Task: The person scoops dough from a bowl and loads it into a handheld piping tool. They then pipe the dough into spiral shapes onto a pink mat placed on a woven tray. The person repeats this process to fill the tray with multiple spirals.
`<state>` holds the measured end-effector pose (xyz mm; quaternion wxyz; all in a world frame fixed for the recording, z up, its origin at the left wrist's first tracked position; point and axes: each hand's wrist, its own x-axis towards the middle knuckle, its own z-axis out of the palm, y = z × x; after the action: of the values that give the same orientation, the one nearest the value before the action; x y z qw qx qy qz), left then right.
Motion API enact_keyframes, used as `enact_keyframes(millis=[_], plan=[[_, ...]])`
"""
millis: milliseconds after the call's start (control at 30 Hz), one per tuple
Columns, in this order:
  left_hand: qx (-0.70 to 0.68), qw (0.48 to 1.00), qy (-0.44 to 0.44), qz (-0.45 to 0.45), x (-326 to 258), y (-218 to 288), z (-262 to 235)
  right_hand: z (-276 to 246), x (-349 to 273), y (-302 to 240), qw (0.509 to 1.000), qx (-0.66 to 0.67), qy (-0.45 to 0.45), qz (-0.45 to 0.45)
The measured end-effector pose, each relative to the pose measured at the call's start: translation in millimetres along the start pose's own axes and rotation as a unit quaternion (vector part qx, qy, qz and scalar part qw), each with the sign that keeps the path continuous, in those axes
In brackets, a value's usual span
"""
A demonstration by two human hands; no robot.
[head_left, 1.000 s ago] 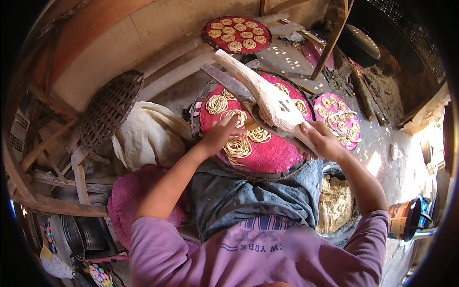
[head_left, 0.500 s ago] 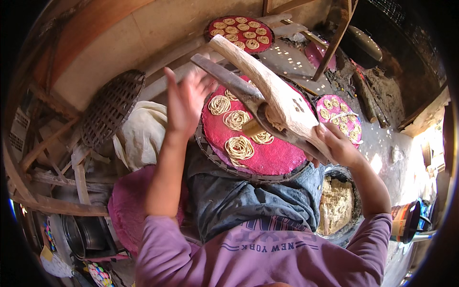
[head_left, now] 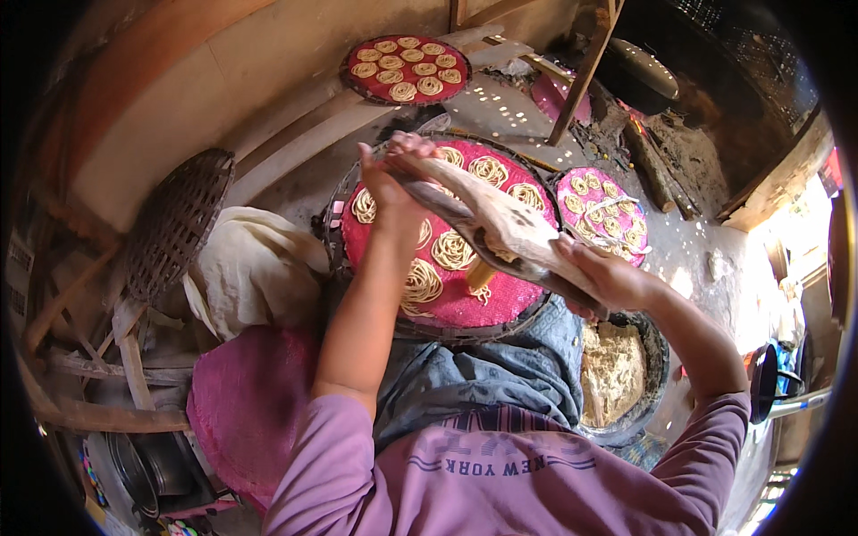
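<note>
A long wooden press is held slantwise over a round basket tray lined with pink cloth. My left hand grips the press's far end. My right hand grips its near end. A short strand of dough hangs under the press's middle. Several pale noodle coils lie on the pink cloth below.
A second tray with coils lies farther back, a third one to the right. A dark bowl of dough sits by my right knee. An upturned woven basket, a white cloth and a pink cloth lie at left.
My left hand rose from the coils on the tray and took hold of the press's far end. The press swung over the tray's middle.
</note>
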<state>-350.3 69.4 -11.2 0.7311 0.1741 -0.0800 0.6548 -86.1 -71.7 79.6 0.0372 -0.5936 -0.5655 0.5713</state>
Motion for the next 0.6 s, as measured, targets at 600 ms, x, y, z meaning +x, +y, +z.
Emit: enact_keyframes(millis=[600], plan=[[0.044, 0.997, 0.058, 0.024, -22, 15, 47, 11, -36, -12, 1.000, 0.011, 0.000, -0.018]])
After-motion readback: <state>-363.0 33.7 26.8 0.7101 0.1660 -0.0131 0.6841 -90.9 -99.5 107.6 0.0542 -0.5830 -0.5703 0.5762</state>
